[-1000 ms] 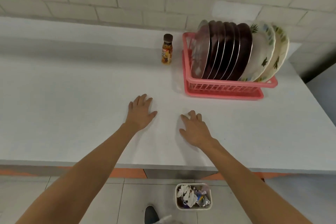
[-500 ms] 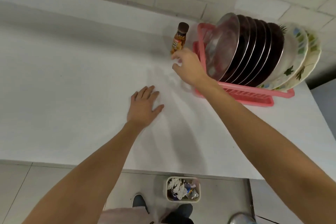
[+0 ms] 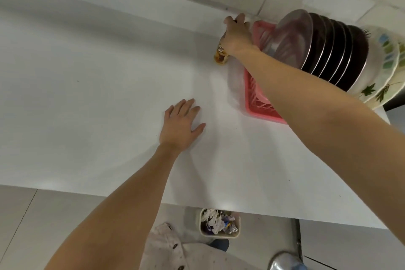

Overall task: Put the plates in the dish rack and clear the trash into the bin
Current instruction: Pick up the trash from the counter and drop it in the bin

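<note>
A pink dish rack [image 3: 260, 107] stands at the back right of the white table [image 3: 98, 94]. In it stand several plates on edge: a clear one, dark ones [image 3: 333, 50] and floral ones [image 3: 381, 76]. Left of the rack is a small bottle [image 3: 220, 55] with an orange label. My right hand [image 3: 237, 35] wraps round its upper part and hides the cap. My left hand [image 3: 180, 124] rests flat on the table, fingers spread. A small white bin [image 3: 220, 222] holding crumpled trash sits on the floor below the table's front edge.
A tiled wall runs behind the table. The floor in front is pale tile. A metal lid-like object [image 3: 287, 262] lies on the floor at the lower right. My shirt [image 3: 166, 247] and a shoe show at the bottom.
My right hand has reached from the table front to the bottle and closed round it. My head has leaned forward. The left hand stays flat on the table.
</note>
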### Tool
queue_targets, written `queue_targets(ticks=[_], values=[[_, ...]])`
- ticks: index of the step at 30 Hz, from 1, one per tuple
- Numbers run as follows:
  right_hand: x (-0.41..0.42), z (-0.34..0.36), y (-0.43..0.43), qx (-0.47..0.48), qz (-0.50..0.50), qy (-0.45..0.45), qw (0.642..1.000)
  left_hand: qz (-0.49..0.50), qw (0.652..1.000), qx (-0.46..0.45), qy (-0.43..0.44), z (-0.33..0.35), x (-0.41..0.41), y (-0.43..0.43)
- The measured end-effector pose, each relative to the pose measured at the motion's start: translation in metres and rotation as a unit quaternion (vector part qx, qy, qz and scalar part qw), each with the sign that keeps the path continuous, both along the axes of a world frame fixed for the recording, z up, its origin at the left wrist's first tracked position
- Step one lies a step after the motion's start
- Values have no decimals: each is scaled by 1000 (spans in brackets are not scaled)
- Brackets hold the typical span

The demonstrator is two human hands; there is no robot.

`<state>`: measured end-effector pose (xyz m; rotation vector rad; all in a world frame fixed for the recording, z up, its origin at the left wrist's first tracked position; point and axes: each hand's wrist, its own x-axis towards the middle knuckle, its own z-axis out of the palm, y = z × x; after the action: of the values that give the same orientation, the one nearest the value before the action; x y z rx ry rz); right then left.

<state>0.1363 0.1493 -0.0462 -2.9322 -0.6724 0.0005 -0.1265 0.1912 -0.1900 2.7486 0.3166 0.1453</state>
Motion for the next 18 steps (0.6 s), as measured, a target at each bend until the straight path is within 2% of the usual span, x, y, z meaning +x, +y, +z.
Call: queue_targets(ticks=[3, 7, 13, 18], values=[[-12, -8, -6, 14, 19, -54, 998, 2, 1000, -4, -5, 1, -1, 0], [-36, -7, -18, 94, 47, -57, 993, 3, 1000, -5, -12, 1, -1, -1], [-119, 5, -69, 342, 55, 22, 938, -3, 1000, 7, -17, -1, 1, 0], [-191, 0, -142, 419, 7, 98, 902, -13, 1000, 7, -25, -1, 0, -1]])
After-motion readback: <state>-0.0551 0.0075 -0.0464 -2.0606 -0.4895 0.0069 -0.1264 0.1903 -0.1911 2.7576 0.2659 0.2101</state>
